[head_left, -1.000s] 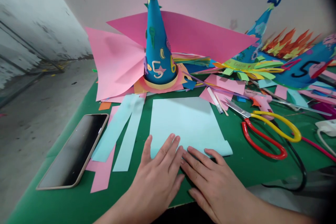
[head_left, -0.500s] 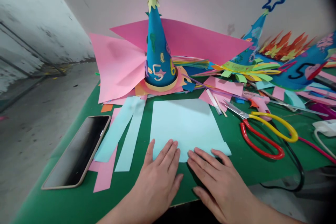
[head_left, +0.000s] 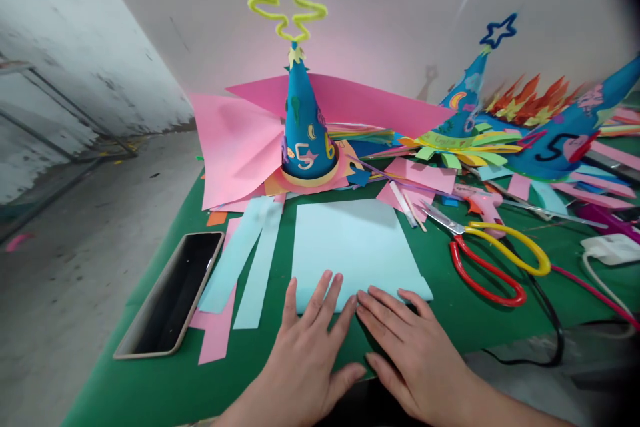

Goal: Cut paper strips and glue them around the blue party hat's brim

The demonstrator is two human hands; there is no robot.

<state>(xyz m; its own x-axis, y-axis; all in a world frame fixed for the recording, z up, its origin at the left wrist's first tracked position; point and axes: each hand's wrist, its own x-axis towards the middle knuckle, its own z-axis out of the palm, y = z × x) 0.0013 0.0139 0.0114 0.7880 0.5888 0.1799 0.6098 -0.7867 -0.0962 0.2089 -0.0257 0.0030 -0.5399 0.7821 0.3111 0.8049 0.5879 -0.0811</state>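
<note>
A light blue sheet of paper (head_left: 355, 240) lies on the green table, its near edge folded over in a narrow strip. My left hand (head_left: 313, 340) rests palm down with its fingers spread on the near left part of that fold. Beside it, my right hand (head_left: 413, 340) lies flat, fingertips on the fold's near middle and right. The two index fingers almost meet at the paper's near edge. Scissors (head_left: 480, 247) with one red and one yellow handle lie to the right of the sheet.
Left of the sheet are a phone (head_left: 170, 297) and light blue paper strips (head_left: 253, 280). A decorated blue cone hat (head_left: 304, 127) stands behind, against pink paper (head_left: 240, 153). At right are more cone hats (head_left: 465, 100), a pink glue gun (head_left: 483, 203) and a white plug (head_left: 610, 250).
My left hand's fingers have spread apart, its index finger moving right toward my right hand. The view has tilted up slightly, showing more of the yellow topper. The folded sheet stays in place.
</note>
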